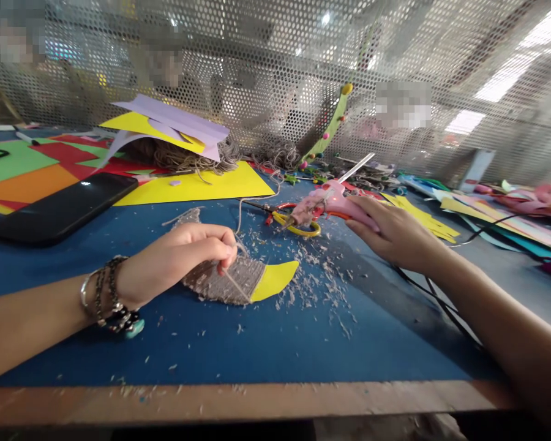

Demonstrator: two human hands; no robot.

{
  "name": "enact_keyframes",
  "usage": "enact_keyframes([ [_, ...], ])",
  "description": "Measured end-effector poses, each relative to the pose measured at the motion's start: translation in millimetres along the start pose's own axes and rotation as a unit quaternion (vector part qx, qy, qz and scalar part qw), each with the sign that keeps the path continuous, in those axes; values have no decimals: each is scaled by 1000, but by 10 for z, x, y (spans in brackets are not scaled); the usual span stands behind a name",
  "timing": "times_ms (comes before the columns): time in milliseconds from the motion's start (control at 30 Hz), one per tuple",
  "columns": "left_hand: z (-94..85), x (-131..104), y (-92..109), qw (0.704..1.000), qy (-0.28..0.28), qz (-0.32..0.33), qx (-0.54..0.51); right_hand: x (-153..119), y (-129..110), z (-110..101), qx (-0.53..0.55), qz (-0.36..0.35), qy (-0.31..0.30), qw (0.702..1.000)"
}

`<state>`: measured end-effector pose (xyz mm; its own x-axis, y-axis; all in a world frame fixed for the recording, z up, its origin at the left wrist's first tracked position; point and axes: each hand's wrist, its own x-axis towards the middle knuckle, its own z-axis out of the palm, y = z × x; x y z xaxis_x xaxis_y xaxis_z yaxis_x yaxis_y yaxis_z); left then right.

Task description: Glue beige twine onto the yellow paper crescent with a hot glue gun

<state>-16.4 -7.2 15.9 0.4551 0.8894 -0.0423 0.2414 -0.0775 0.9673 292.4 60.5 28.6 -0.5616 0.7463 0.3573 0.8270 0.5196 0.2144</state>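
Note:
My left hand [188, 257] pinches a strand of grey-brown yarn [237, 285] above a curved yellow paper shape [275, 280]. Rows of the same yarn cover the shape's left and middle part, while its right tip is bare yellow. The strand runs from my fingers down to the lower edge of the yarn-covered part. My right hand [392, 233] is wrapped round the handle of a pink glue gun [333, 202], whose nozzle points left, with a glue stick out of its back. Scissors [303, 228] with red and yellow handles lie behind the nozzle.
A black phone [64, 208] lies at the left near coloured paper sheets [27, 165]. Behind are a yarn heap [179, 156] and a perforated metal screen [266, 73]. Yarn scraps litter the blue table [257, 352]. Black cables cross below my right arm; cut paper lies at the right.

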Motion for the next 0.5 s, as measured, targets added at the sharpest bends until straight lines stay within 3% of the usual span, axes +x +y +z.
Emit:
enact_keyframes([
  [267,14,13,-11,998,-14,55,-25,-6,314,151,16,199,-64,978],
  [500,21,28,-15,998,6,57,-19,1,396,276,-7,265,-111,958],
])
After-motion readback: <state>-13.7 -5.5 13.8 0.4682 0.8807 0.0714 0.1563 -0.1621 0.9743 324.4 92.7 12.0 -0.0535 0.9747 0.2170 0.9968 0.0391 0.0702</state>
